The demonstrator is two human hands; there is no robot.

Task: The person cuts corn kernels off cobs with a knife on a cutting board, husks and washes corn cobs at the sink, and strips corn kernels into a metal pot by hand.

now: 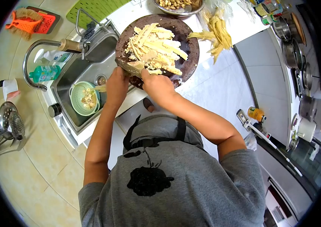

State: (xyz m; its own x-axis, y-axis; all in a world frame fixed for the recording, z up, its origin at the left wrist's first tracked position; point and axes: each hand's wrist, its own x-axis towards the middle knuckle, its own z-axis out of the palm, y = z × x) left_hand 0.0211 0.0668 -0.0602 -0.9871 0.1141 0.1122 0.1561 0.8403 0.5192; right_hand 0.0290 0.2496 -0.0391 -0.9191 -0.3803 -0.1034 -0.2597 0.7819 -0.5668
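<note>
A round dark cutting board (pixel 189 62) lies on the white counter beside the sink, heaped with pale yellow cut strips (pixel 156 47). My left hand (pixel 117 86) is at the board's near edge, closed on the handle of a wide knife (pixel 130 68) whose blade lies against the pile. A pale piece (pixel 100 88) sticks out beside this hand, over the sink. My right hand (pixel 157 86) rests at the near edge too, with its fingers on the strips beside the blade.
A steel sink (pixel 92 60) to the left holds a green colander (pixel 75 99) with scraps. Around it are a faucet (pixel 43 43) and a green bottle (pixel 45 72). A metal bowl (pixel 179 5) and yellow husks (pixel 217 32) lie beyond the board. Pots (pixel 293 49) stand at the right.
</note>
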